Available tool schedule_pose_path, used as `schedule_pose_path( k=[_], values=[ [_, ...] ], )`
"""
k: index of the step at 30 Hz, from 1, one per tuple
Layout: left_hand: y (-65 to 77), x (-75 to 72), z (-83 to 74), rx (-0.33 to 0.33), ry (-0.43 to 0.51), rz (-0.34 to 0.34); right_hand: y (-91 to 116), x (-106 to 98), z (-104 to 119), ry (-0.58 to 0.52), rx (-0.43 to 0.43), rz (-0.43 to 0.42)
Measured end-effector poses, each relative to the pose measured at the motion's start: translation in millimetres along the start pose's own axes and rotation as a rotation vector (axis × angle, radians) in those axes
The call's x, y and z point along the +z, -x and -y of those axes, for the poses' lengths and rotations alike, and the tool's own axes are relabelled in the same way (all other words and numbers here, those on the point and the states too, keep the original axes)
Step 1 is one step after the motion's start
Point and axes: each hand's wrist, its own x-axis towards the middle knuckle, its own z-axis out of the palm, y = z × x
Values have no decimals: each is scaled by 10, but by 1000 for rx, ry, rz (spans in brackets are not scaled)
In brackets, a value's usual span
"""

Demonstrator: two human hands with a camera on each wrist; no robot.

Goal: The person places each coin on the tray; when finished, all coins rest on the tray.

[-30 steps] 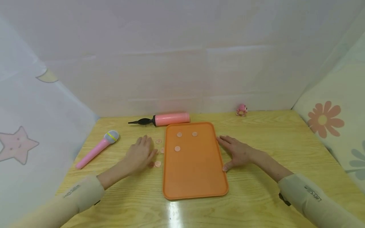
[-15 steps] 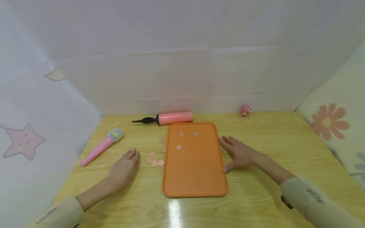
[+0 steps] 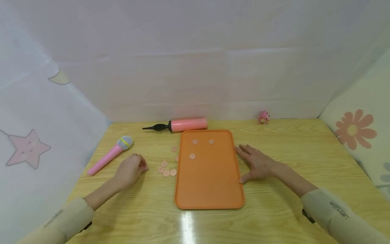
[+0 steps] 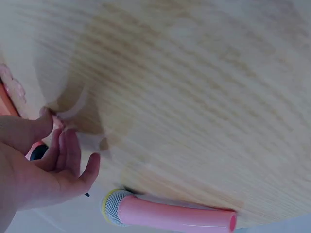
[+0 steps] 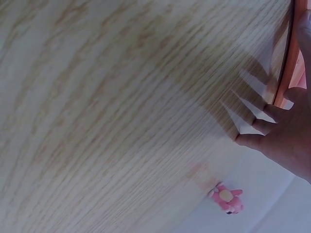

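Note:
My left hand [image 3: 129, 173] is over the table left of the tray, thumb and fingertips brought together. In the left wrist view, a thin copper-coloured coin [image 4: 59, 121] shows edge-on between that thumb and the fingertips. Several copper coins [image 3: 166, 173] lie on the wood between this hand and an orange tray [image 3: 210, 189]. Three more coins, one of them a coin [image 3: 192, 156] left of the middle, lie in the tray's far half. My right hand [image 3: 259, 164] rests along the tray's right edge with fingers spread, its thumb and index fingertip at the rim.
A pink toy microphone [image 3: 106, 159] lies at the table's left side. Behind the tray is a pink hand pump [image 3: 189, 124] with a black nozzle. A small pink toy figure [image 3: 263, 117] stands at the back right, near the pale cloth wall [image 3: 195, 78].
The left hand has drawn back left from beside the coins, and its thumb and fingers have closed on a coin. The right hand keeps its place at the tray; the view has shifted slightly.

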Motion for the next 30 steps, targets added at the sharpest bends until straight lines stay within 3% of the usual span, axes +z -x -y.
schedule_pose_path(
  k=[5,8,13,16,20,24,27,30],
  values=[
    [-95,-98,15,-79,44,165,9,3,0,-9,5,2],
    [-146,-141,40,-81,35,233,14,17,-2,-17,5,4],
    [-257,-190,44,-103,11,286,14,19,-3,-9,3,-7],
    [-363,-193,-37,-139,9,291,16,13,-6,-7,6,-6],
    [-595,-178,-297,-136,33,258,20,14,-15,-16,2,8],
    [-920,-106,-691,-78,67,191,18,14,-22,-3,-6,10],
    [-1148,20,-1021,-21,127,169,10,5,-14,-2,-6,1],
    [-1305,222,-1329,40,177,212,13,-11,-16,-5,-5,-1]
  ],
)
